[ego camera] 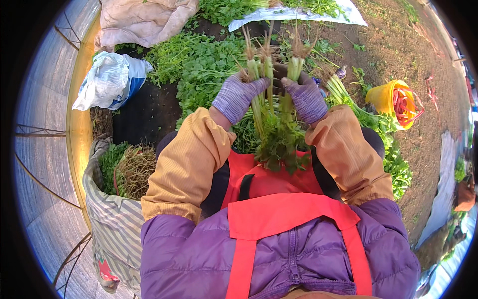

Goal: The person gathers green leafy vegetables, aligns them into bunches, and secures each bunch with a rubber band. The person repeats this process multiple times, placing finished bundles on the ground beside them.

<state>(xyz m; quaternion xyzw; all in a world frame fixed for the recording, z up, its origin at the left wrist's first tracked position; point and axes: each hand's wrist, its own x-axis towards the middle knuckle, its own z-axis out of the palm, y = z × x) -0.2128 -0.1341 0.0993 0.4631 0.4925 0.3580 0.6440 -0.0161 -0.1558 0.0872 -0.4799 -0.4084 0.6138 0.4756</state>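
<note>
Celery stalks (pixel 258 112) with roots pointing up are in my left hand (pixel 242 93), which wears a purple knit glove. My right hand (pixel 307 96), gloved alike, grips another celery plant (pixel 295 69) close beside them. The leaves of both hang down over my red apron (pixel 269 183). Under and left of my hands lies a broad heap of leafy celery (pixel 209 67). A bunch of pale-stemmed celery (pixel 345 93) rests on the ground just right of my right hand, its roots toward the far side.
A yellow bucket (pixel 377 98) with red ties lies tipped at the right. At the left are a white plastic sack (pixel 104 78) and a striped cloth (pixel 115 224) around bundled, rooted greens (pixel 136 172). A pale quilt (pixel 145 22) and more celery on white sheeting (pixel 261 15) lie ahead.
</note>
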